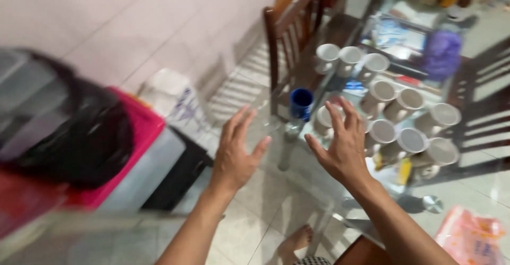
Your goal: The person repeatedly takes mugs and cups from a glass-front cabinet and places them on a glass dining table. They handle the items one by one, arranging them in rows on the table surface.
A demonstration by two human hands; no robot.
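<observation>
Both my hands are raised in front of me with fingers spread and nothing in them. My left hand (236,150) hovers above the floor beside the corner of a glass table (340,190). My right hand (342,145) is over the table's near edge, close to a cluster of several white mugs (406,121). A blue mug (301,103) stands at the table's corner, just beyond and between my hands. The view is blurred by motion.
A wooden chair (289,36) stands at the table's far side. A purple bag (442,55) and bottles sit at the back. A black bag (79,137) on a pink-red box (135,148) is at left, a white sack (170,97) behind it. My bare foot (297,241) is on the tiles.
</observation>
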